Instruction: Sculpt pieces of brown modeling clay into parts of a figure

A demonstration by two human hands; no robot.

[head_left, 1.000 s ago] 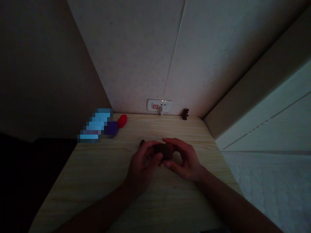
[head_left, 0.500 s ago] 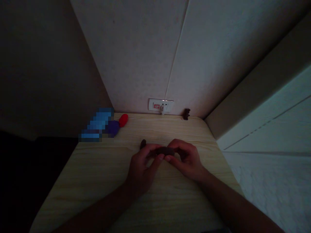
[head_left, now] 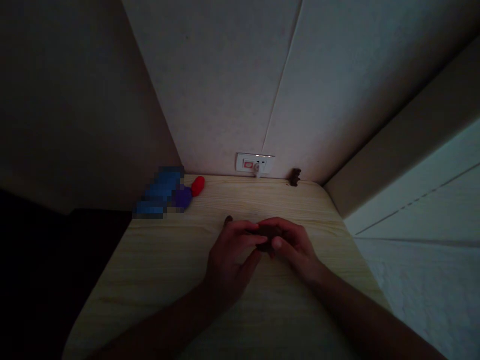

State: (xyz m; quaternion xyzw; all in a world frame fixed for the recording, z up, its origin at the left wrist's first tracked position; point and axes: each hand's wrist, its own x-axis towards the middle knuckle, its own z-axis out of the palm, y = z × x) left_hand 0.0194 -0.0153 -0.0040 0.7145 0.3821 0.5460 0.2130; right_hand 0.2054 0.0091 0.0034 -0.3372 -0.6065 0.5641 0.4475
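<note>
Over the wooden table (head_left: 187,280), a dark brown, flattened piece of what looks like modelling clay (head_left: 269,232) is between my two hands. My left hand (head_left: 230,260) pinches its left side, with the fingers bent over it and the thumb below. The fingers of my right hand (head_left: 298,247) curl around the far and right sides, and the thumb lies on the near face. Part of the clay is hidden by the fingers. Just beyond my left hand, a small brown piece (head_left: 228,220) shows, its lower part hidden.
At the back left lie a red lump (head_left: 198,186), a purple lump (head_left: 183,198) and a pixelated blue item (head_left: 161,192). A small dark brown figure (head_left: 295,177) stands by the wall at back right. A wall socket (head_left: 255,164) holds a plug. A white panel borders the right.
The clay has been turned so that a broader, flatter face shows. My right thumb now lies on it, and the left fingers reach further over it. The view has shifted slightly left.
</note>
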